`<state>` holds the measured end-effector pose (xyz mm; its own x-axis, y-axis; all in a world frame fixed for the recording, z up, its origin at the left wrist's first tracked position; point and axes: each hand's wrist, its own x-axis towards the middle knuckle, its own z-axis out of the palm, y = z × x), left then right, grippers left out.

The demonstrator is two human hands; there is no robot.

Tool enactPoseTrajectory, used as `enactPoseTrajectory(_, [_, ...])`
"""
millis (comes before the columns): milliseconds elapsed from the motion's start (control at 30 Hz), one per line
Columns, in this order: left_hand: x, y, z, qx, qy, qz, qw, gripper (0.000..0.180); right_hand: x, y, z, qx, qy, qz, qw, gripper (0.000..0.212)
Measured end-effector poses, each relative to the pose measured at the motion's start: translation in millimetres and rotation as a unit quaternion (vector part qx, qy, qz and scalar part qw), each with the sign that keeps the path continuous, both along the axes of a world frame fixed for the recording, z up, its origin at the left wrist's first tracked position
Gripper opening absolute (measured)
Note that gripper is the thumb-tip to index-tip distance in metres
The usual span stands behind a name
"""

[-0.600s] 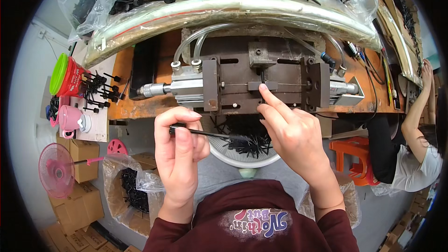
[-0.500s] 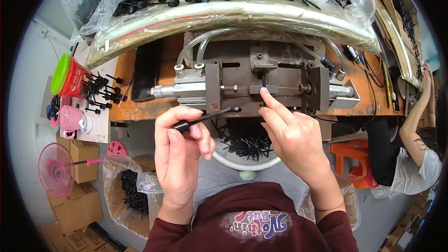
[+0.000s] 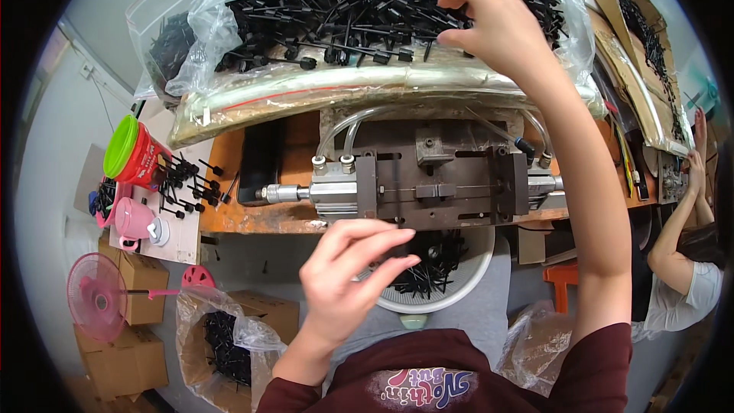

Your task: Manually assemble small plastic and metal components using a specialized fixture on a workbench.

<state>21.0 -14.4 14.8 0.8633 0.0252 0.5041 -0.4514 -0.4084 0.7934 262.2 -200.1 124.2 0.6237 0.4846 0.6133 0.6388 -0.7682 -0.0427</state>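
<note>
My right hand point(image 3: 497, 30) is over the near part of a heap of slim black rod-shaped pieces with thicker heads point(image 3: 329, 11), thumb and fingers apart, nothing seen between them. The heap lies in a clear plastic bag point(image 3: 214, 38). In front of the bench, my left hand point(image 3: 348, 279) has its thumb and forefinger spread. A blurred dark rod point(image 3: 397, 191) stands upright by those fingertips; whether they touch it is unclear. Behind it is a dark metal fixture point(image 3: 466, 157) with a small centre block point(image 3: 435, 191) and an air cylinder point(image 3: 334, 191). Below, a white basket point(image 3: 478, 283) holds similar black pieces.
On the left are a red tub with a green rim point(image 3: 141, 157), loose black pieces, a pink mug point(image 3: 134, 219) and a pink fan point(image 3: 97, 297). A lined carton point(image 3: 195, 344) sits on the floor. Another person point(image 3: 684, 291) works at far right, near an orange stool point(image 3: 562, 279).
My right hand has left the fixture's centre block and reached up to the heap. My left hand has moved right, its fingers spreading from the black rod. The whole view has shifted.
</note>
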Motion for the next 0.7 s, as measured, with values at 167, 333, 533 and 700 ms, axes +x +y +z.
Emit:
enactPoseTrajectory(167, [18.0, -23.9, -21.2, 0.126, -0.072, -0.026, 0.989, 0.032, 39.6, 19.2, -8.8, -0.135, 0.077, -0.089, 0.984, 0.047])
enactPoseTrajectory(333, [27.1, -37.3, -35.2, 0.202, -0.095, 0.006, 0.975, 0.029, 41.0, 15.8, -28.0, -0.116, 0.136, -0.112, 0.977, 0.052])
enactPoseTrajectory(533, [31.4, -42.6, -34.7, 0.265, -0.109, 0.007, 0.958, 0.026, 22.6, 6.9, -16.0, -0.151, 0.185, -0.118, 0.964, 0.044])
enactPoseTrajectory(700, [34.3, -43.2, -31.0, 0.287, -0.104, 0.011, 0.952, 0.027, 4.9, 0.6, -11.4, -0.195, 0.182, -0.128, 0.955, 0.040])
